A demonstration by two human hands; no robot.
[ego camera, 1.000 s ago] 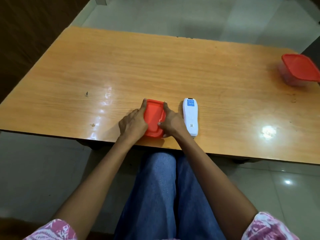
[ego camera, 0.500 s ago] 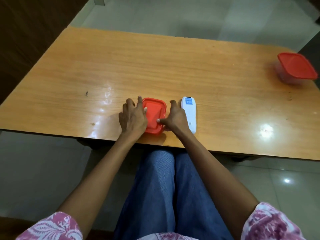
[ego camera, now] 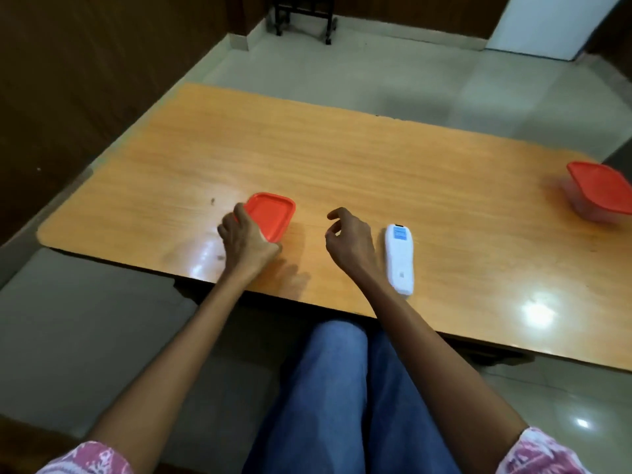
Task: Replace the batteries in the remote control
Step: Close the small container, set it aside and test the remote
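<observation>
Near the table's (ego camera: pixel 342 159) front edge, the left hand (ego camera: pixel 244 239) grips the near corner of a red-lidded box (ego camera: pixel 270 213); the right hand (ego camera: pixel 349 239) hovers loosely curled, holding nothing, just left of the white remote (ego camera: pixel 399 260). Best practice: steady the box base, then peel its lid upward from one corner.

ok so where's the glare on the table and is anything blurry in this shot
Head view: bright ceiling-light glare sits on the table near its front right, a fainter streaked sheen beside the left hand; the far red-lidded container at the right edge is smeared by blur; the remote stays fairly sharp; the table edges bow with wide-angle distortion.
</observation>
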